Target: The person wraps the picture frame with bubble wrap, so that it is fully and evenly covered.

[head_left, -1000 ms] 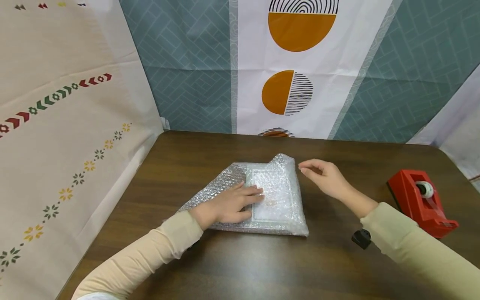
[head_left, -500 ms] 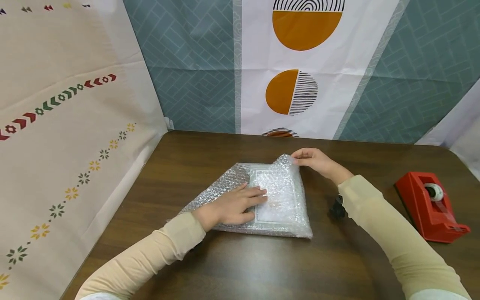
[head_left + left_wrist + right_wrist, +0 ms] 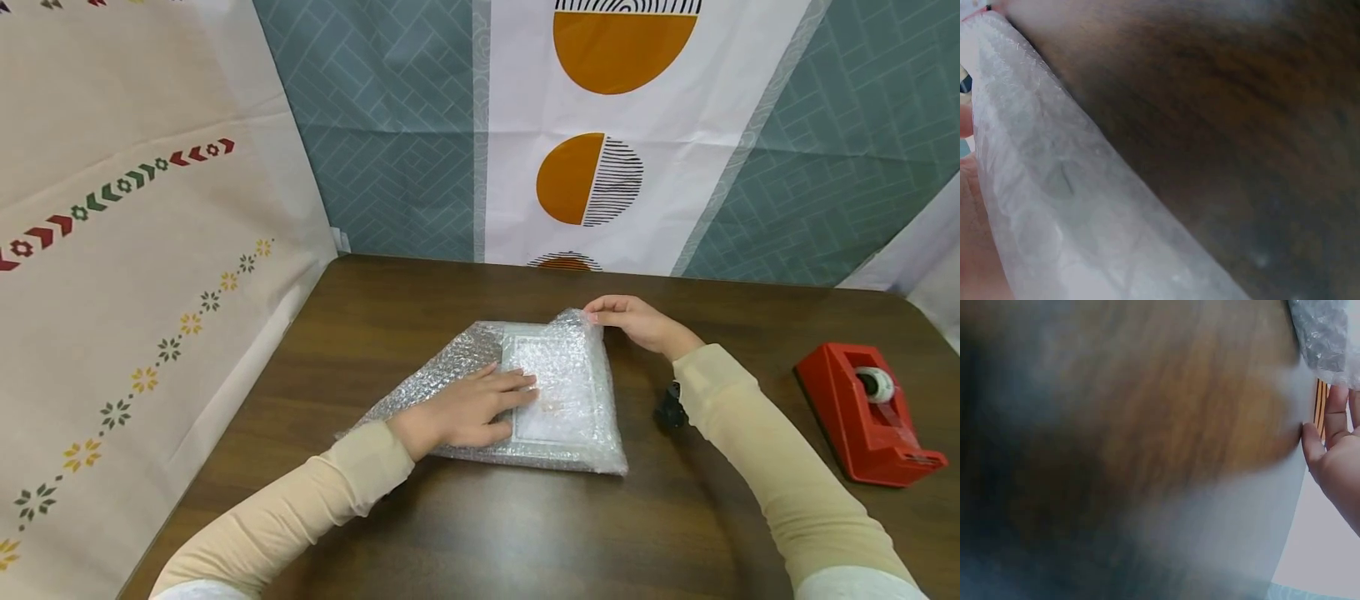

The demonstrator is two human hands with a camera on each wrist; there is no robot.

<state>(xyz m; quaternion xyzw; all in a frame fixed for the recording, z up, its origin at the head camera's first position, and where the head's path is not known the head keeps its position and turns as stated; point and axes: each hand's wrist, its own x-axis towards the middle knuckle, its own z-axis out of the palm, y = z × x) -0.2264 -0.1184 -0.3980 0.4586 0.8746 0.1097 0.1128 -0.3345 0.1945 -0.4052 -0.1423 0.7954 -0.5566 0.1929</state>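
A sheet of bubble wrap (image 3: pixel 450 367) covers a flat rectangular picture frame (image 3: pixel 551 387) with a pale green border, lying mid-table. My left hand (image 3: pixel 480 408) rests on top of it, fingers spread and nearly straight, over the frame's left part. At the far right corner my right hand (image 3: pixel 633 321) pinches the raised edge of the wrap between thumb and forefinger. In the left wrist view the bubble wrap (image 3: pixel 1079 206) fills the lower left. The right wrist view catches my right hand (image 3: pixel 1341 456) below the wrap's corner (image 3: pixel 1329 344).
A red tape dispenser (image 3: pixel 870 417) with a roll of clear tape (image 3: pixel 875 385) stands at the right of the brown wooden table (image 3: pixel 517 533). Patterned cloth (image 3: pixel 397 167) hangs behind the table's far edge, and a cream cloth (image 3: pixel 165 275) hangs along the left.
My right hand has moved left and away from me to the wrap's far right corner and taken hold of it. My left hand has stayed in place on the wrap.
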